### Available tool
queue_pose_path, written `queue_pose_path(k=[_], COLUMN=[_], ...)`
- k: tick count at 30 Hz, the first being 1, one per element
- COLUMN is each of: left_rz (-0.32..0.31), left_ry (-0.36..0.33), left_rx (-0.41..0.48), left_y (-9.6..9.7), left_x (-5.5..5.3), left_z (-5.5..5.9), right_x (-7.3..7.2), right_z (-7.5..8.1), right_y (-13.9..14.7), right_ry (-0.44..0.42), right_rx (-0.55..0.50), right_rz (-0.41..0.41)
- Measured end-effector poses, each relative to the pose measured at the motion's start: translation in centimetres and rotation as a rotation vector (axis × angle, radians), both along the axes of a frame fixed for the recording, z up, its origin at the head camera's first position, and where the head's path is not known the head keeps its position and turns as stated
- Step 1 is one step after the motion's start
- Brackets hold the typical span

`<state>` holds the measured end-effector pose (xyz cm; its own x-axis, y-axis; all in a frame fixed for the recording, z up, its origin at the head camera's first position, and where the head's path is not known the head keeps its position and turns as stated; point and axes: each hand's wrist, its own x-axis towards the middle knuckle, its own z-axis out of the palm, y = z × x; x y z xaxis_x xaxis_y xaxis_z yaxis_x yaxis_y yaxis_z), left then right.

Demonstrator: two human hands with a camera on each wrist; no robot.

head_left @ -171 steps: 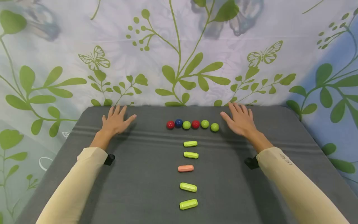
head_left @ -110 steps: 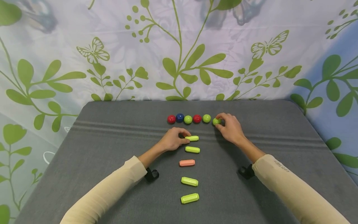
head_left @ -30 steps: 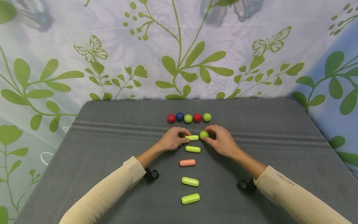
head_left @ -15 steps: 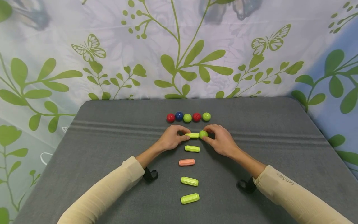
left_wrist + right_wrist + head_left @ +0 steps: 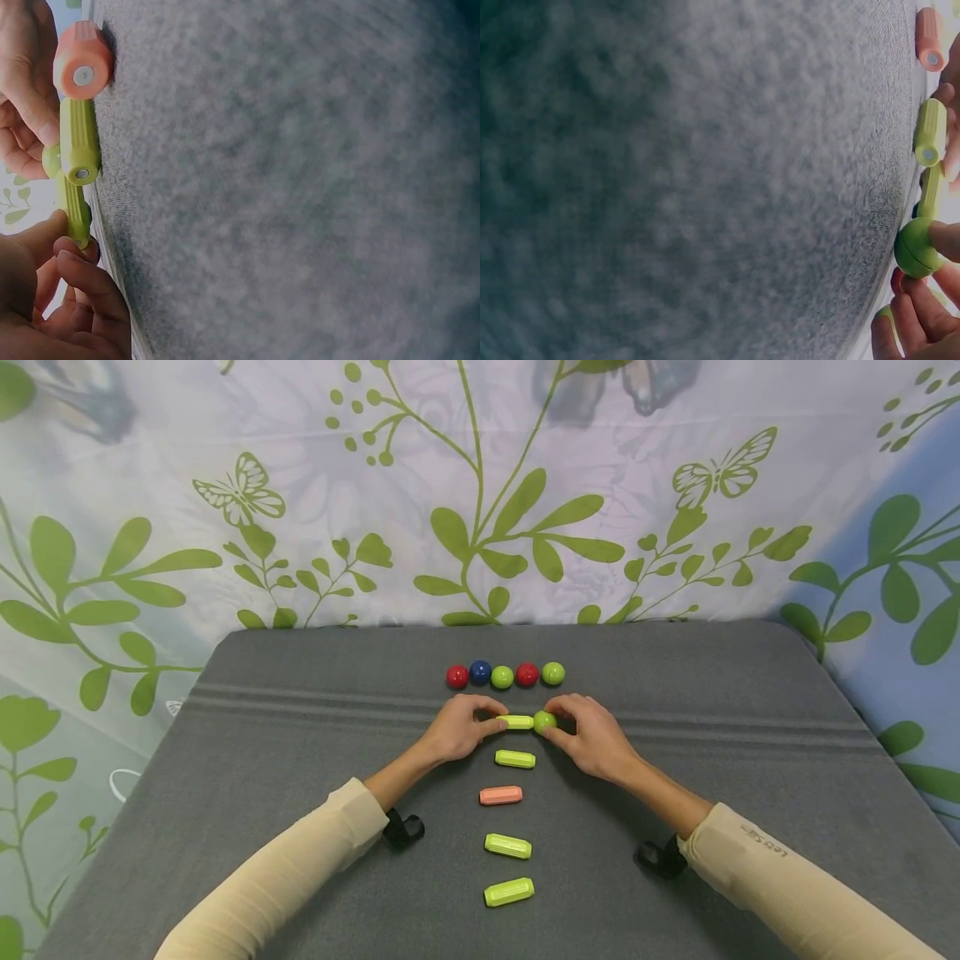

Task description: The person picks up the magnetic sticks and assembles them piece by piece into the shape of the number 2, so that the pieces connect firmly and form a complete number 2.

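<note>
Head view: the left hand (image 5: 453, 729) pinches the farthest lime rod (image 5: 519, 722) by its nine-o'clock end, likely to leave its three-o'clock end free against the green ball (image 5: 543, 721) the right hand (image 5: 594, 737) pinches, five balls (image 5: 502, 677) toward twelve, four rods (image 5: 500, 796) toward six.

Left fingers (image 5: 489, 703) and right fingers (image 5: 562, 702) curled

The balls (image 5: 527, 674) beyond the hands (image 5: 456, 729) look like smooth, glossy plastic. The rods (image 5: 500, 795) this side of the hands look like ribbed plastic with metal end discs (image 5: 83, 76). Under the hands, the table (image 5: 225, 777) shows matt, rough cloth.
</note>
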<state>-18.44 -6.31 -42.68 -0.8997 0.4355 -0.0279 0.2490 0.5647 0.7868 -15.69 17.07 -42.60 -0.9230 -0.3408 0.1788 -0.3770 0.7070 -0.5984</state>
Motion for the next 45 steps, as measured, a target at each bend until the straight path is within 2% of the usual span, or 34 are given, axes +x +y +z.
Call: queue_pose_path(k=[7,18,24,29,33,35,38,40,43,45], left_rz=[0.008,-0.008,0.023,0.111,0.237,0.306,0.400,0.444,0.475,0.467], left_ry=[-0.021,-0.054,-0.075,-0.030,0.053,0.098,0.145,0.146,0.111,0.075], left_rx=[-0.010,0.029,0.069,0.148,0.227,0.238,0.199,0.154,0.106,0.088], left_y=[0.1,0.0,-0.1,-0.3,-0.7,-0.9,-1.3,-1.6,-2.0,-2.3], left_x=[0.0,0.0,0.0,-0.3,-0.8,-1.2,-1.9,-2.2,-2.7,-3.0], left_z=[-0.1,-0.1,-0.1,0.0,0.3,0.5,0.6,0.7,0.6,0.5], right_x=[0.0,0.0,0.1,0.1,0.0,0.1,0.1,0.0,0.0,-0.1], right_z=[0.0,-0.1,0.0,0.0,0.0,0.0,0.0,0.0,0.1,0.1], right_y=[0.0,0.0,0.0,-0.1,-0.1,-0.1,0.0,0.0,-0.1,-0.1], right_ry=[-0.003,0.003,0.000,0.002,0.005,0.004,0.002,0.000,0.002,0.006], right_rx=[0.005,0.008,0.000,0.000,-0.001,-0.002,-0.004,-0.006,-0.002,0.003], right_rz=[0.003,0.007,0.005,0.000,0.000,0.002,0.002,0.002,0.005,0.012])
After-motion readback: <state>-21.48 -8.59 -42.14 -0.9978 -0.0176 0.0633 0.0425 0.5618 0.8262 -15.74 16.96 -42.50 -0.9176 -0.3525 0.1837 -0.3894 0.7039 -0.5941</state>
